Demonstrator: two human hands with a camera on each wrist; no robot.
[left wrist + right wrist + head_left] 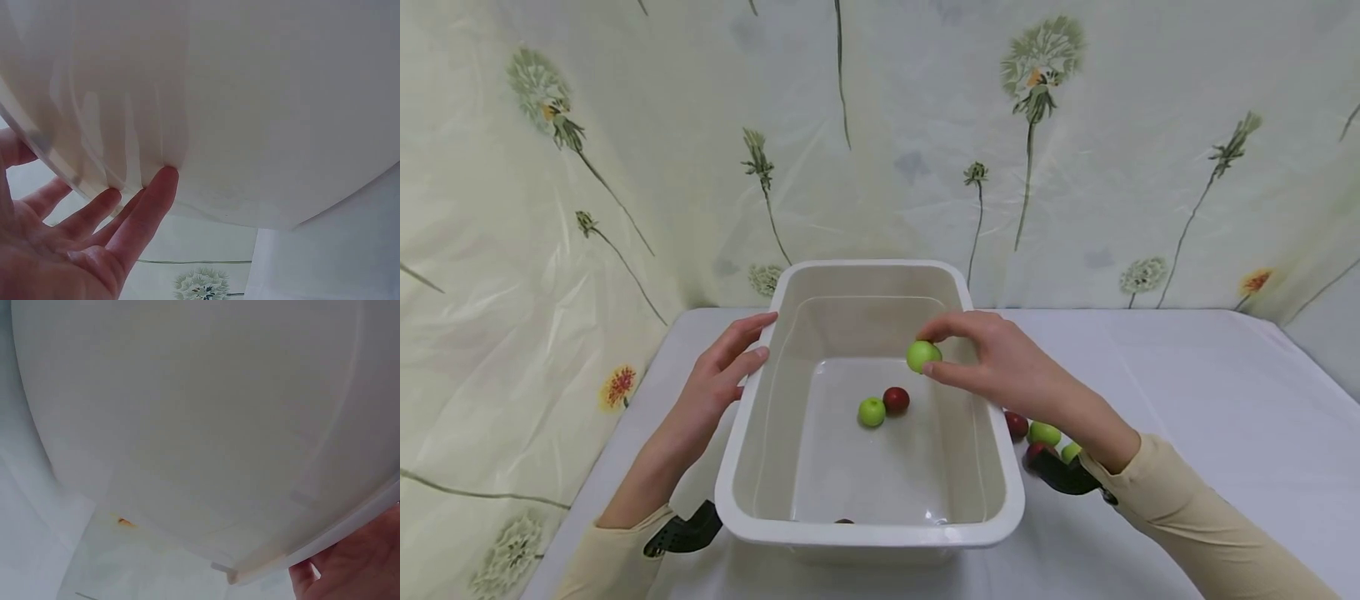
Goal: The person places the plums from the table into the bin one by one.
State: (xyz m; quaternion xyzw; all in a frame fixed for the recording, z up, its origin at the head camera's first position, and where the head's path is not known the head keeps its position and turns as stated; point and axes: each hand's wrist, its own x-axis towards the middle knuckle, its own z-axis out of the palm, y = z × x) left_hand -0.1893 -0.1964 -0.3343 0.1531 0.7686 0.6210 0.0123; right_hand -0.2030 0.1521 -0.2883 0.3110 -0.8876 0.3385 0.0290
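A deep white plastic tub (869,533) stands on the table in the head view. My left hand (718,379) holds its left rim: thumb and forefinger lie on top, while the other fingers touch the outer wall (269,112) in the left wrist view. Above the tub's right side, my right hand (1000,358) pinches a small green apple (922,356) between thumb and fingertips. On the tub floor lie a green apple (871,412) and a dark red one (896,401), touching. The front rim mostly hides a dark object (845,522). The right wrist view shows little of the right hand (356,559).
Right of the tub, partly under my right forearm, lie several small apples, including a red one (1017,426) and a green one (1044,433). A white cloth (1187,400) covers the table. A dandelion-patterned curtain (887,150) hangs behind.
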